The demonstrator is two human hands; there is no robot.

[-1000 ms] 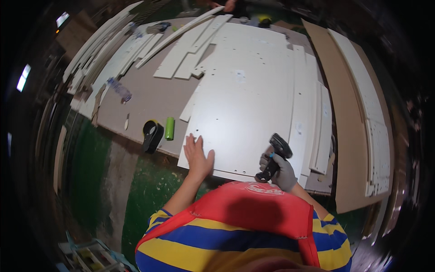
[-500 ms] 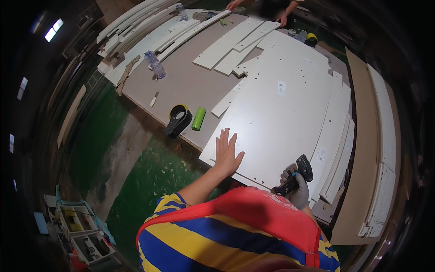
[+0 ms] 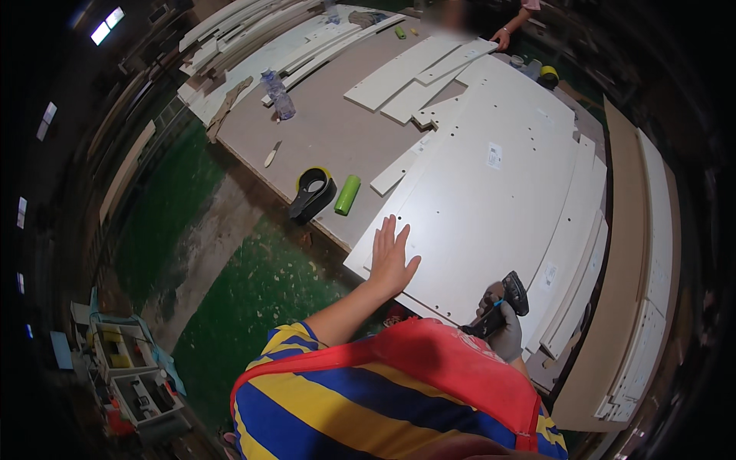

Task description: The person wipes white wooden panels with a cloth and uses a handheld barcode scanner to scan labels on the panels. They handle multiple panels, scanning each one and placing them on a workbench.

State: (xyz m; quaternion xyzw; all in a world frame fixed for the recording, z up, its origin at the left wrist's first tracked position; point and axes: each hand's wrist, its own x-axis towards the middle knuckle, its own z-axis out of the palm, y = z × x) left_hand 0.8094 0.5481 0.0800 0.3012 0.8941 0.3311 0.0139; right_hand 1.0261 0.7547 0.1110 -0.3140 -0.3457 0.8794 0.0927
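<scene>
Both of our hands are at the near edge of the large white panel [image 3: 475,207], which lies flat on the counter [image 3: 322,130] and reaches past its near edge over the green floor [image 3: 253,291]. Our left hand [image 3: 391,261] is bare and lies palm down on the panel's near corner, fingers spread wide and holding nothing. Our right hand [image 3: 502,326] wears a grey glove and is closed around the grip of a black power drill [image 3: 502,303], which sits just at the panel's near edge, to the right of the left hand. We can see small drilled holes scattered over the panel and a small label [image 3: 494,156] stuck near its middle.

To the left of the panel, on the bare brown counter, a black tape dispenser [image 3: 310,193] lies just beside a green cylinder [image 3: 347,194]. Farther off are a small knife-like tool [image 3: 272,153] and a clear plastic bottle [image 3: 280,93], standing upright. Narrow white boards [image 3: 414,73] lie beyond the panel, and more white strips are stacked along its right side, next to a long brown board [image 3: 625,253]. Across the counter, another person's hand [image 3: 502,37] rests on the far edge. Down at the lower left, on the floor, stands an open tool case [image 3: 126,368].
</scene>
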